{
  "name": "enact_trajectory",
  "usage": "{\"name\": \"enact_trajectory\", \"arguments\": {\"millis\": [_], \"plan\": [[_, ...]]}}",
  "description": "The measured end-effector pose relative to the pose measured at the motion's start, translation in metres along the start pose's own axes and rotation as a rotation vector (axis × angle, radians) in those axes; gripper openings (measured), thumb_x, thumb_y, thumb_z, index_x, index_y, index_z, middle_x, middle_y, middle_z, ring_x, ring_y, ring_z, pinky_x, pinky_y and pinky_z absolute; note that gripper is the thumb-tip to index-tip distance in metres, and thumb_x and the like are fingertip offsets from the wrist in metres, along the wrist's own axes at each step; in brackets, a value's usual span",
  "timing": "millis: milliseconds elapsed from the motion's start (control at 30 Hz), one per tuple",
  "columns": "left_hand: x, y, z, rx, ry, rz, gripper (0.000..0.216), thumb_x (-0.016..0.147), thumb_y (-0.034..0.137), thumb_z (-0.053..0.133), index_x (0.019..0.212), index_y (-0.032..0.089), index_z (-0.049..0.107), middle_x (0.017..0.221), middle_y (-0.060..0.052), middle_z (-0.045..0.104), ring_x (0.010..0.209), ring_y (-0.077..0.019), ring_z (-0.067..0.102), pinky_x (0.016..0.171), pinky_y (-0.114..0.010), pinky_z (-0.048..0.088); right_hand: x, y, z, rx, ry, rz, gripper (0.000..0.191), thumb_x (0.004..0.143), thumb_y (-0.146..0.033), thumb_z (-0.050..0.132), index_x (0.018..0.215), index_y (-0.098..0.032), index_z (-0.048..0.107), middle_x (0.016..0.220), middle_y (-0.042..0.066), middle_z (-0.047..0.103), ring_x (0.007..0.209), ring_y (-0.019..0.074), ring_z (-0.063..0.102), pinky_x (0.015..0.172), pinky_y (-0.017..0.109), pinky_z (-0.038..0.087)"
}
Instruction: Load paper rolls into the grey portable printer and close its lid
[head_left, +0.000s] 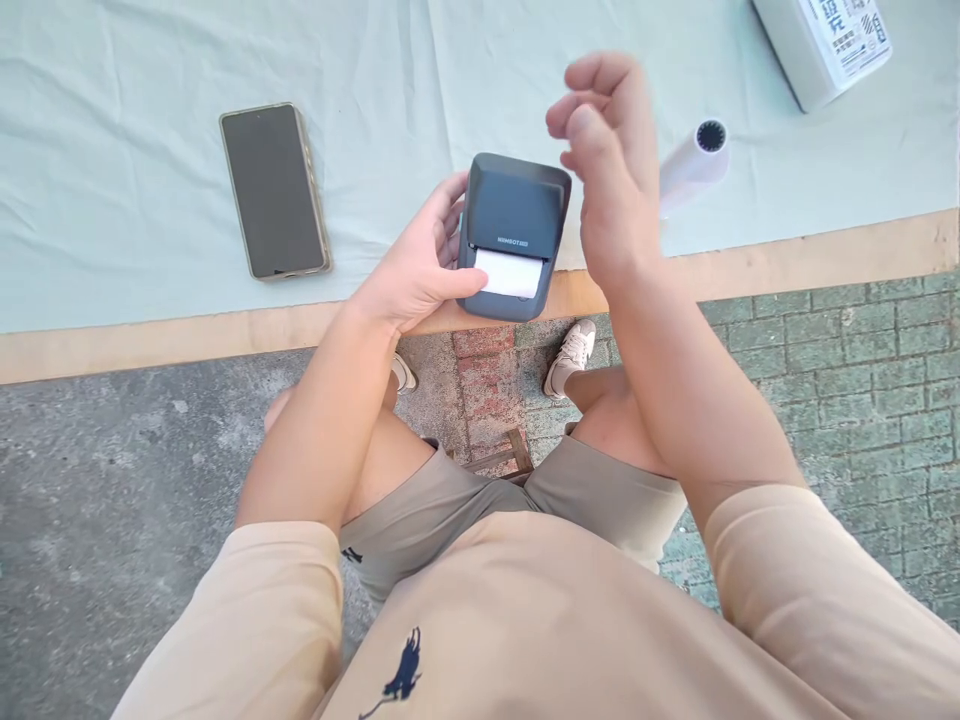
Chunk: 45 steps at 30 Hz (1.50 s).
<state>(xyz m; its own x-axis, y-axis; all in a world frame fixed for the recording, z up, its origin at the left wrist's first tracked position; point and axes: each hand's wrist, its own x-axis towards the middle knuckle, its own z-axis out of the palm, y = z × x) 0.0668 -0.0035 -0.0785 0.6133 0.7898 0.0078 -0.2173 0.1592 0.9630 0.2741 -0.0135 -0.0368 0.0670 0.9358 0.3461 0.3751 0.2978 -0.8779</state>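
A dark blue-grey label printer (517, 205) rests in my left hand (431, 250), tilted a little at the table's front edge. The left thumb presses on a white paper label (510, 274) that shows in the printer's front window; the other fingers wrap round its left side and are partly hidden. Raised just right of the printer, my right hand (611, 160) is apart from it, with loosely bent, spread fingers and nothing visible in them.
A smartphone (271, 190) with a dark screen lies on the left. Right of my right hand is a whitish roll (694, 165) with a dark toothed core. A white printed box (832, 50) stands far right. Pale cloth covers the table (360, 90), whose wooden edge runs before my knees.
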Motion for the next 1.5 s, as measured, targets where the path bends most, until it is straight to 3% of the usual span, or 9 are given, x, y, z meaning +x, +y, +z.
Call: {"name": "enact_trajectory", "arguments": {"millis": [133,400,733,933,1067,1167,1300,1400,1500], "plan": [[-0.003,0.007,0.005,-0.044,0.005,-0.020,0.071,0.074,0.025,0.088,0.138,0.037,0.058,0.144,0.004,0.062,0.147,-0.0342,0.046,0.120,-0.045,0.049,-0.010,0.004,-0.008,0.017,-0.263,0.026,0.051,0.084,-0.051,0.070,0.126,-0.032,0.048,0.135,0.004,0.064,0.132,0.0266,0.058,0.102,0.044,0.055],[-0.001,0.023,0.017,-0.233,0.060,-0.135,0.041,0.089,0.031,0.071,0.129,0.027,0.065,0.137,-0.004,0.068,0.140,-0.0322,0.058,0.113,-0.044,0.056,-0.006,0.015,-0.013,0.197,-0.388,0.271,0.086,0.065,-0.064,0.090,0.131,-0.033,0.045,0.101,0.001,0.070,0.092,0.0243,0.068,0.077,0.039,0.058],[0.002,0.011,0.008,-0.242,0.267,-0.197,0.030,0.099,0.027,0.065,0.129,0.027,0.064,0.115,0.000,0.075,0.131,-0.0259,0.068,0.102,-0.040,0.061,-0.013,0.014,-0.015,0.222,-0.433,0.203,0.079,0.079,-0.079,0.072,0.135,-0.032,0.043,0.133,0.007,0.066,0.115,0.0267,0.068,0.091,0.041,0.059],[0.002,0.011,-0.002,-0.224,0.211,-0.183,0.039,0.092,0.026,0.075,0.129,0.031,0.065,0.111,0.003,0.074,0.133,-0.0260,0.066,0.109,-0.042,0.059,-0.015,0.013,-0.018,0.207,-0.496,0.111,0.095,0.069,-0.075,0.081,0.141,-0.033,0.036,0.150,0.013,0.054,0.134,0.0312,0.059,0.106,0.047,0.057],[0.004,0.009,-0.006,-0.222,0.162,-0.194,0.044,0.091,0.024,0.076,0.131,0.032,0.063,0.106,0.004,0.076,0.138,-0.0264,0.060,0.120,-0.046,0.050,-0.013,0.014,-0.022,0.149,-0.510,0.045,0.104,0.059,-0.049,0.095,0.140,-0.034,0.032,0.152,0.014,0.048,0.144,0.0319,0.049,0.110,0.048,0.056],[0.005,0.007,-0.004,-0.277,0.173,-0.162,0.037,0.094,0.023,0.071,0.130,0.030,0.064,0.108,0.003,0.075,0.137,-0.0261,0.061,0.120,-0.047,0.049,-0.012,0.014,-0.023,0.136,-0.487,0.016,0.104,0.056,-0.038,0.095,0.139,-0.033,0.032,0.149,0.014,0.045,0.143,0.0307,0.048,0.100,0.044,0.061],[0.004,0.008,0.004,-0.419,0.171,-0.142,0.024,0.104,0.038,0.057,0.124,0.027,0.066,0.114,-0.001,0.072,0.140,-0.0273,0.059,0.122,-0.051,0.048,-0.012,0.013,-0.020,0.000,-0.367,-0.024,0.082,0.060,-0.038,0.092,0.126,-0.034,0.043,0.129,0.007,0.060,0.111,0.0262,0.065,0.077,0.037,0.060],[0.002,0.007,0.006,-0.401,0.092,-0.073,0.031,0.097,0.036,0.069,0.127,0.029,0.065,0.129,-0.001,0.068,0.146,-0.0317,0.051,0.126,-0.056,0.042,-0.009,0.010,-0.013,-0.133,-0.171,-0.038,0.053,0.076,-0.052,0.084,0.109,-0.031,0.048,0.088,-0.002,0.064,0.082,0.0204,0.064,0.068,0.035,0.053],[0.003,0.002,0.003,-0.315,0.056,-0.033,0.055,0.079,0.021,0.087,0.127,0.036,0.065,0.138,0.002,0.065,0.150,-0.0336,0.044,0.129,-0.054,0.039,0.001,0.004,-0.005,-0.122,0.193,-0.098,0.046,0.094,-0.072,0.059,0.088,-0.028,0.046,0.068,-0.004,0.044,0.061,0.0165,0.047,0.059,0.034,0.042]]}}
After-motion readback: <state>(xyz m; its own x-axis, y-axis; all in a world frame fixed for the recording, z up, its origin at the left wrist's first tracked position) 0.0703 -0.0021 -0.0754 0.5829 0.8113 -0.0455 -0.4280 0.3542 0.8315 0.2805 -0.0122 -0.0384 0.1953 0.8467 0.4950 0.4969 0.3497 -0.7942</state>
